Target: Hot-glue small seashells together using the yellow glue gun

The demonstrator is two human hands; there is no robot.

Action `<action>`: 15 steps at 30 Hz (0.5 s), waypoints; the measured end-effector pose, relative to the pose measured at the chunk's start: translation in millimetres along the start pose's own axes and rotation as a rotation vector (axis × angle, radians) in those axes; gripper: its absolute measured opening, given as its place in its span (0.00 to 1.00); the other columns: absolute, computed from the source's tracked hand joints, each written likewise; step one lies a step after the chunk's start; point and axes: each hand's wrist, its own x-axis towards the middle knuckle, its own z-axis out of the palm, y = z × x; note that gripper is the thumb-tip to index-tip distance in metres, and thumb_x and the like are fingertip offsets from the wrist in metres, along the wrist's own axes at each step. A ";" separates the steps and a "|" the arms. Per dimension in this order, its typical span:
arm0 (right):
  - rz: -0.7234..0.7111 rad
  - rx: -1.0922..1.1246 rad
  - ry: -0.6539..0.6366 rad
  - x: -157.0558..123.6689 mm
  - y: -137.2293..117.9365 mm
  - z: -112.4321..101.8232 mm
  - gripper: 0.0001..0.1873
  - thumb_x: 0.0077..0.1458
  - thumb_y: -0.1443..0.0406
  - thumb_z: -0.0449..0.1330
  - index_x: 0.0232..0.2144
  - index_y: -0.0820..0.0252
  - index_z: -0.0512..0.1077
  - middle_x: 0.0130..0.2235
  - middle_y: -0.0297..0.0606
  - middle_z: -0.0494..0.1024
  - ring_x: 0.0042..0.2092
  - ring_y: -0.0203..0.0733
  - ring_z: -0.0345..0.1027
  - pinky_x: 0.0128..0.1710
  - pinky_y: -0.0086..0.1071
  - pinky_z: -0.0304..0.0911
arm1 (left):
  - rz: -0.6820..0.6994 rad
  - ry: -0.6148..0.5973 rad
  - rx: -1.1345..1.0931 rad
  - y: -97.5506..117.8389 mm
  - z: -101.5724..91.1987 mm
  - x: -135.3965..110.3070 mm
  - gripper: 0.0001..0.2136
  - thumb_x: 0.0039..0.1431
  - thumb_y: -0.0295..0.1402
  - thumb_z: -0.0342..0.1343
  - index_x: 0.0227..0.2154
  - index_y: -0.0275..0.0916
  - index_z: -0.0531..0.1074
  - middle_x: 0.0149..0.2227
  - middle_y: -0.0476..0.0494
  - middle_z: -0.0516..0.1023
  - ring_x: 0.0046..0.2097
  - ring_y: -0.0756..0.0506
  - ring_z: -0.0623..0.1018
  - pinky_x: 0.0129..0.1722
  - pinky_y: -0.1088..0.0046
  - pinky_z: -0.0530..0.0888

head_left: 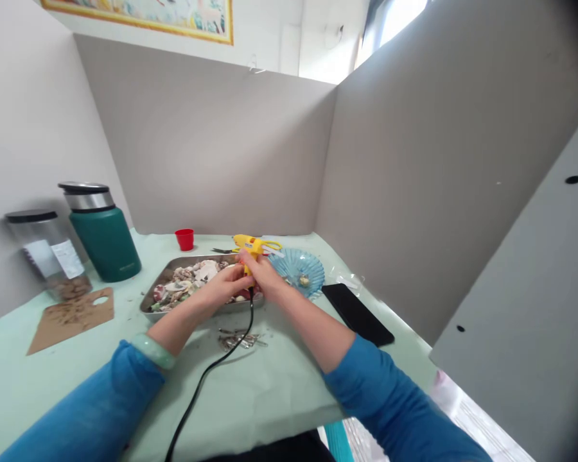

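Observation:
A yellow hot glue gun is held up over the shell tray, its nozzle pointing left and a white glue stick jutting from its back. My right hand is wrapped round its handle. My left hand is closed right beside the handle, fingers curled in; what it holds, if anything, is hidden. Beneath both hands lies a metal tray of mixed seashells. From the handle a black cord runs down toward me. Several small metal clips lie in front of the tray.
A blue scalloped plate bearing small pieces stands right of the tray, near a black phone. Behind are a red cup and scissors. At left stand a green bottle, a jar and a brown board. Grey panels enclose the table.

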 end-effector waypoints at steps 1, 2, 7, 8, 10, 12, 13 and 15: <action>0.004 -0.050 -0.030 -4.5 -6.1 -5.6 0.28 0.58 0.42 0.52 0.45 0.57 0.72 0.38 0.39 0.78 0.38 0.42 0.73 0.36 0.34 0.69 | -0.006 0.013 -0.030 -0.6 -0.2 0.0 0.21 0.49 0.49 0.64 0.36 0.36 0.72 0.35 0.42 0.76 0.37 0.44 0.75 0.37 0.67 0.72; -0.009 -0.108 -0.061 -10.7 -13.1 -12.9 0.27 0.58 0.44 0.54 0.46 0.57 0.72 0.40 0.40 0.78 0.39 0.43 0.74 0.39 0.35 0.69 | -0.011 0.034 -0.050 -1.4 -0.8 0.1 0.22 0.49 0.50 0.64 0.37 0.36 0.73 0.37 0.41 0.77 0.38 0.44 0.76 0.38 0.67 0.72; -0.058 -0.551 -0.052 -64.9 -39.6 -74.6 0.22 0.54 0.53 0.63 0.47 0.58 0.73 0.50 0.44 0.77 0.47 0.46 0.72 0.48 0.38 0.65 | -0.063 0.141 -0.043 -5.2 -4.7 0.7 0.23 0.46 0.50 0.65 0.37 0.35 0.75 0.40 0.39 0.78 0.41 0.42 0.76 0.40 0.66 0.73; -0.027 -0.620 -0.034 -78.7 -38.5 -90.5 0.19 0.56 0.54 0.61 0.46 0.58 0.74 0.49 0.43 0.78 0.46 0.46 0.72 0.47 0.38 0.65 | -0.073 0.151 -0.029 -5.4 -4.8 0.6 0.23 0.46 0.50 0.65 0.37 0.35 0.75 0.40 0.39 0.78 0.42 0.42 0.76 0.40 0.65 0.73; 0.053 -0.788 0.080 -105.5 -28.3 -122.2 0.18 0.58 0.54 0.58 0.45 0.58 0.75 0.47 0.43 0.78 0.46 0.47 0.72 0.46 0.38 0.64 | -0.077 0.157 0.003 -5.1 -4.6 0.0 0.23 0.46 0.50 0.65 0.37 0.35 0.75 0.40 0.39 0.78 0.42 0.41 0.76 0.40 0.65 0.74; 0.135 -1.057 0.195 -128.5 -11.0 -149.8 0.21 0.58 0.52 0.58 0.47 0.59 0.74 0.48 0.48 0.77 0.51 0.54 0.70 0.49 0.43 0.61 | -0.060 0.148 0.036 -4.6 -4.2 -0.6 0.22 0.47 0.50 0.64 0.37 0.35 0.75 0.40 0.40 0.78 0.42 0.42 0.76 0.40 0.66 0.74; 0.229 -1.186 0.266 -137.5 -1.8 -160.9 0.25 0.56 0.51 0.59 0.49 0.61 0.72 0.49 0.52 0.76 0.53 0.58 0.68 0.50 0.46 0.60 | -0.050 0.142 0.048 -4.4 -4.1 -0.8 0.22 0.47 0.50 0.64 0.38 0.35 0.75 0.39 0.40 0.79 0.41 0.42 0.76 0.39 0.66 0.74; 0.436 -1.322 0.346 -149.5 13.6 -176.3 0.35 0.52 0.46 0.61 0.54 0.64 0.70 0.51 0.58 0.75 0.54 0.66 0.65 0.51 0.51 0.58 | -0.036 0.131 0.067 -3.9 -3.9 -1.2 0.22 0.48 0.49 0.64 0.38 0.35 0.76 0.39 0.41 0.79 0.40 0.43 0.76 0.38 0.67 0.74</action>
